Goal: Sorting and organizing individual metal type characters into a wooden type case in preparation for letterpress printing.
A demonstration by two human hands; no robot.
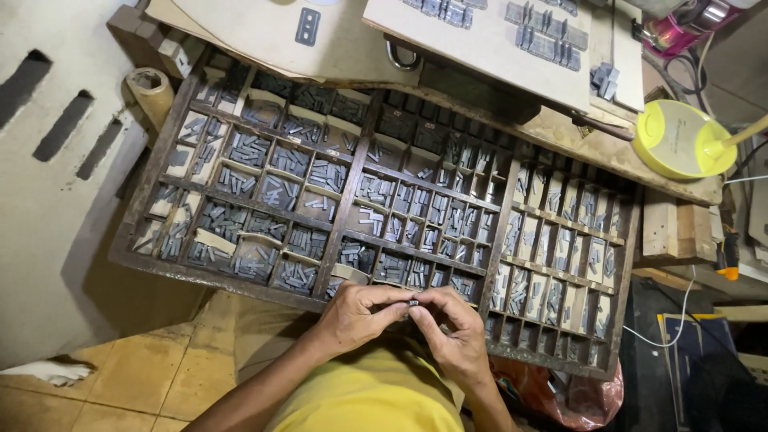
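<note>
Cluttered workshop corner, tiled floor (136,376) at 7 o'clock, pale slotted panel (56,160) at 9 o'clock; wooden type case (346,204) fills the centre, tilted, divided into many small compartments, most holding grey metal type sorts (248,148); right-hand section at 3 o'clock has narrower cells, also stocked. Boards (480,40) at 12 o'clock lie across the case's upper edge, with rows of set metal blocks (544,36) on the right one; yellow round lamp base (676,138) at 2 o'clock; cardboard tube (150,90) at 10 o'clock; red plastic bag (560,392) at 5 o'clock; something white, perhaps a paw (48,372), at 8 o'clock.

Person in yellow shirt (376,396) at 6 o'clock; left hand (356,312) and right hand (456,332) meet just below the case's lower rail, fingers curled inward, both pinching a small dark piece of type (414,303) between the fingertips.

Progress, as judged: some type already set on the board above; one piece in hand, lifted out of the case and not yet placed anywhere; case still well stocked, so much sorting or setting seems left.
</note>
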